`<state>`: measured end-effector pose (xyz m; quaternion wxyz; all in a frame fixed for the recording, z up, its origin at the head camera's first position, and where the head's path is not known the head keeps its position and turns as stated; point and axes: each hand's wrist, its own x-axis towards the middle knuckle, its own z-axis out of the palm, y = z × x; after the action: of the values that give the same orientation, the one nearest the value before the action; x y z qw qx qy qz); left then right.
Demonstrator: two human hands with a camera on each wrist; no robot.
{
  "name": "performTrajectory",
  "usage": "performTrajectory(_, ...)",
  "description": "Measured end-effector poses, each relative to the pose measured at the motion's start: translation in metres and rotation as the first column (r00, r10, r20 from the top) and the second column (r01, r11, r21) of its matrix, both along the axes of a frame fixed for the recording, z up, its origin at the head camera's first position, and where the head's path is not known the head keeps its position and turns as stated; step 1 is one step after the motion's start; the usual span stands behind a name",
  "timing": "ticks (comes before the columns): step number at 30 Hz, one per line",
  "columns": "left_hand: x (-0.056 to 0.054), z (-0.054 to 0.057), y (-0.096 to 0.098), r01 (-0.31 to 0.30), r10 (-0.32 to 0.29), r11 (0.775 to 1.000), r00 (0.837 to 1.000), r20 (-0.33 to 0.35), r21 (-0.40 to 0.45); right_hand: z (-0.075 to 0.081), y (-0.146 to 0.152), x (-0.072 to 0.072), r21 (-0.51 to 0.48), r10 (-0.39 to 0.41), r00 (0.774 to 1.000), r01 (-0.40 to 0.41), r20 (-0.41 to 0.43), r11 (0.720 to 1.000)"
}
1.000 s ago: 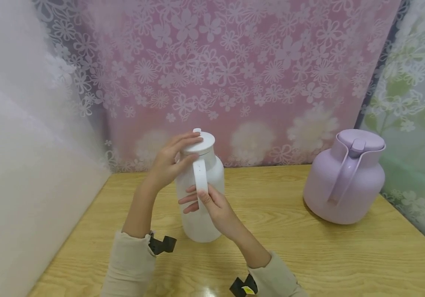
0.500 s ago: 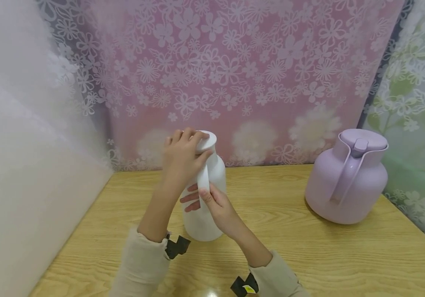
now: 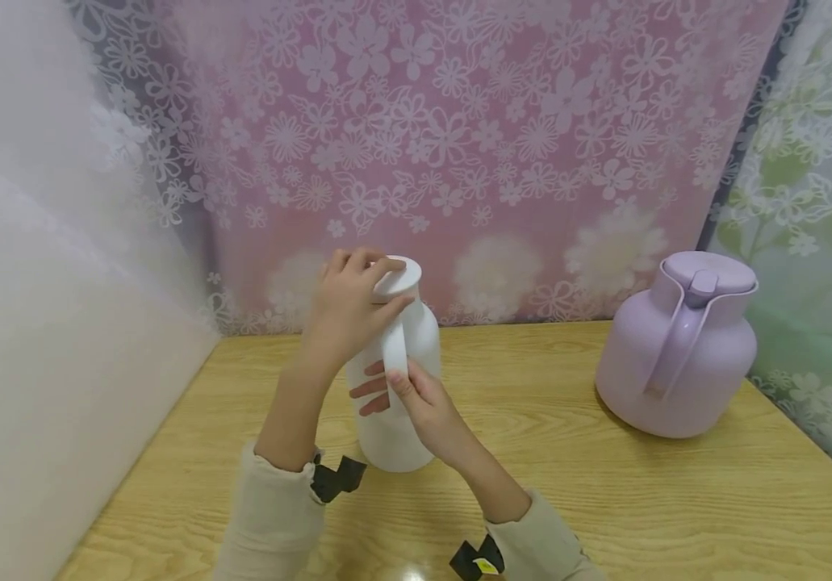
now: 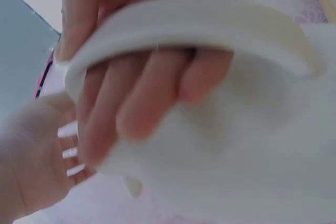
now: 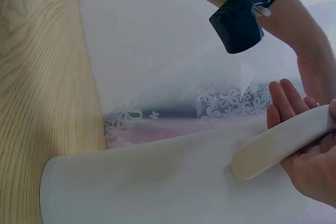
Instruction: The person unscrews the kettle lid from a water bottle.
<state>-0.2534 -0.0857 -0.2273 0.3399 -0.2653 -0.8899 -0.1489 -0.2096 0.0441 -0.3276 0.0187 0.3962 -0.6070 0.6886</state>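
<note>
A tall white jug point(image 3: 399, 440) stands upright on the wooden table. My left hand point(image 3: 346, 303) grips the jug's round white lid point(image 3: 403, 277), fingers bent over its top and far edge, thumb reaching along the near side. In the left wrist view, the lid end is partly hidden behind that hand point(image 4: 37, 153). My right hand point(image 3: 426, 407) holds the curved handle point(image 3: 394, 351), its fingers passing through the loop and the thumb lying on the outside. Those fingers point(image 4: 147, 95) show clearly under the handle in the left wrist view.
A rounded lilac jug point(image 3: 677, 363) with a lid and handle stands at the right of the table point(image 3: 532, 484). A pale wall point(image 3: 60, 323) rises on the left. A pink floral curtain point(image 3: 488, 145) hangs behind.
My left hand has turned and come round the lid. Its fingers, straighter across the top a second ago, are now bent over it. My right hand and the white jug have stayed in place.
</note>
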Motion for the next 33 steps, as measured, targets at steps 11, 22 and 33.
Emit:
performTrajectory(11, -0.012, -0.017, -0.034, 0.444, -0.455, 0.875, 0.89, 0.014, 0.193, 0.0, -0.001, 0.001, 0.026, -0.028, 1.0, 0.029, -0.007, 0.999)
performTrajectory(22, -0.012, -0.016, -0.02, 0.29, -0.276, 0.949, 0.954, -0.112, 0.128, 0.001, 0.001, 0.001, 0.015, -0.015, 1.0, 0.015, 0.0, 1.0)
performTrajectory(33, -0.005, -0.005, 0.006, -0.073, 0.066, 0.997, 0.983, -0.17, -0.033, 0.0, 0.0, 0.001, 0.006, -0.007, 1.0, 0.007, 0.004, 1.0)
